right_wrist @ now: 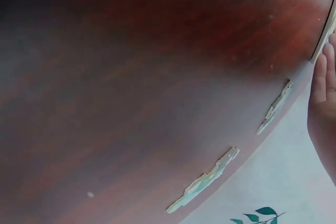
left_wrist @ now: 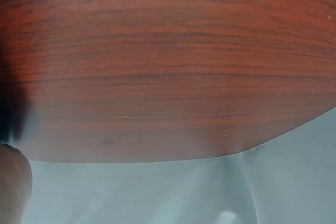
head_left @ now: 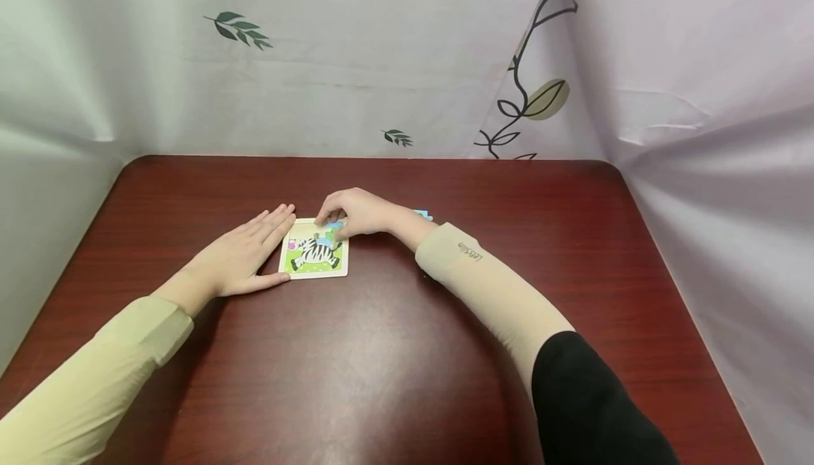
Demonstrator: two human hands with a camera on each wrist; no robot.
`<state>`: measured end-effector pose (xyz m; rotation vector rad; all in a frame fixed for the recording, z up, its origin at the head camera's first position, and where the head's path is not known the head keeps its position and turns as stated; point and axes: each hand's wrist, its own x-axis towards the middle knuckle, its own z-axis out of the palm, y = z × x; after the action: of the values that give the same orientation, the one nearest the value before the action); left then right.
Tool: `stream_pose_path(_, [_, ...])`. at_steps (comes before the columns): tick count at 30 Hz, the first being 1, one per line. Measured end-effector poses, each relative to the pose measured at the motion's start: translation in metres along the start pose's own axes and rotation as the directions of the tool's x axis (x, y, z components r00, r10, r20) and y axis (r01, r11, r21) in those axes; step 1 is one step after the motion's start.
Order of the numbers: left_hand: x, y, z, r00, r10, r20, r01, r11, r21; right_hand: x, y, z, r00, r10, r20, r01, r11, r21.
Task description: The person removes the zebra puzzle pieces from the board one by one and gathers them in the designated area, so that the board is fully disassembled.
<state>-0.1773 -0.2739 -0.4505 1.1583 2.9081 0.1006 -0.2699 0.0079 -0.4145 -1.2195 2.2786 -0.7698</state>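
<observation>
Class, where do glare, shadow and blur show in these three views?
Head view: pale glare on the table, shadow beside the left sleeve; left wrist view: dark, blurred patch at the left edge; right wrist view: dark shading across the table.

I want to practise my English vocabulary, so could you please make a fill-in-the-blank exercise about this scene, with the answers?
1. The animal pictured on the puzzle is a ____.
2. The hand lying flat is the person's ____ one.
3. The right sleeve is pale near the wrist and ____ further up.

Missing words: zebra; left; black.
</observation>
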Motion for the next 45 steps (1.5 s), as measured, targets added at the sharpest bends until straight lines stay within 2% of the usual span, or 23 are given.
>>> stream_pose_path(9, [0.001, -0.001, -0.002, 1.000, 0.020, -0.021, -0.020, 1.000, 0.007, 0.000, -0.003, -0.004, 1.000, -0.017, 0.019, 0.018, 0.999, -0.049])
stream_pose_path(20, [0.001, 0.000, -0.001, 1.000, 0.004, 0.004, -0.004, 1.000, -0.005, 0.003, -0.002, -0.002, 0.998, -0.042, 0.054, 0.046, 0.996, -0.077])
stream_pose_path(26, [-0.001, 0.000, 0.000, 1.000, 0.017, -0.010, -0.017, 1.000, -0.007, 0.006, -0.001, -0.002, 0.996, -0.060, 0.071, 0.067, 0.993, -0.096])
stream_pose_path(31, [-0.001, 0.000, 0.001, 0.999, 0.027, -0.022, -0.027, 1.000, -0.003, 0.009, -0.001, -0.002, 0.995, -0.054, 0.088, 0.065, 0.989, -0.136])
stream_pose_path(35, [-0.001, -0.001, 0.001, 1.000, 0.013, -0.019, -0.013, 1.000, 0.001, 0.010, -0.004, -0.003, 0.994, -0.046, 0.094, 0.061, 0.985, -0.162])
stream_pose_path(39, [-0.002, -0.001, 0.001, 1.000, 0.005, -0.014, -0.005, 1.000, 0.001, 0.011, -0.006, -0.003, 0.995, -0.047, 0.092, 0.060, 0.988, -0.142])
stream_pose_path(45, [-0.002, -0.001, 0.001, 0.999, 0.030, -0.033, -0.030, 1.000, 0.005, 0.009, -0.003, -0.002, 0.997, -0.031, 0.065, 0.039, 0.992, -0.123])
